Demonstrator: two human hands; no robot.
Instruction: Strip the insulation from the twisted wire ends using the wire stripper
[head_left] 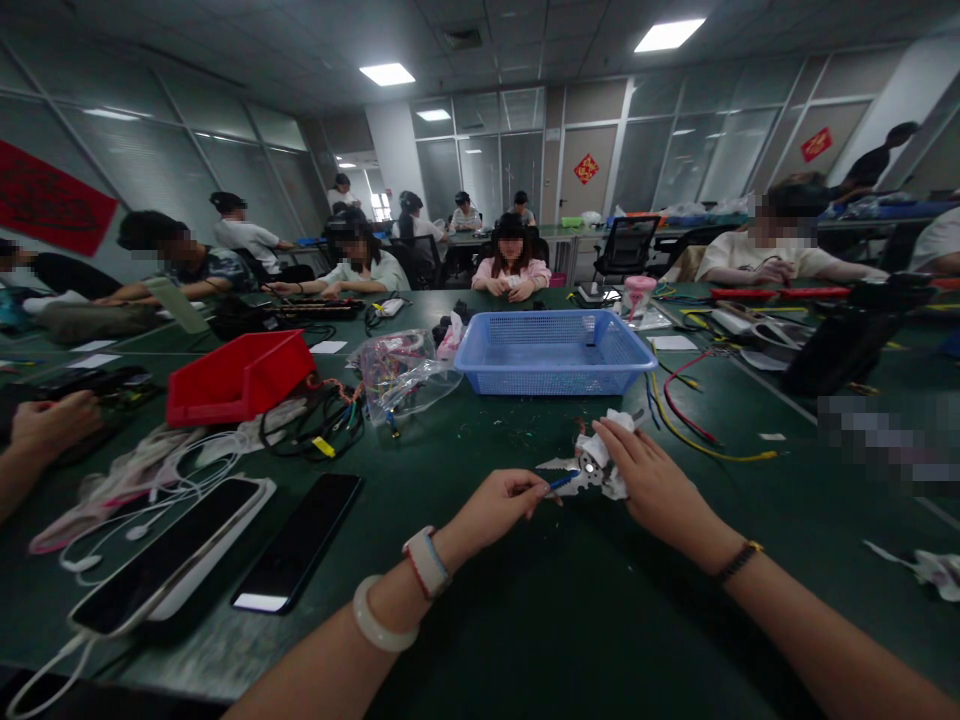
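My left hand (pixel 508 496) pinches a short blue wire (pixel 562 481) between thumb and fingertips. The wire's far end lies at the jaws of a pair of wire strippers (pixel 589 468), whose toothed metal nose points left. Around the strippers' handles, wrapped in crumpled white tissue or cloth (pixel 616 484), my right hand (pixel 646 468) is closed. Whether the jaws bite on the wire I cannot tell.
A blue plastic basket (pixel 555 380) stands beyond my hands. To its left are a clear bag of wires (pixel 401 375) and a red bin (pixel 232 385). Two phones (pixel 304 545) lie at left, coloured wires (pixel 686 440) at right. Co-workers sit around the table.
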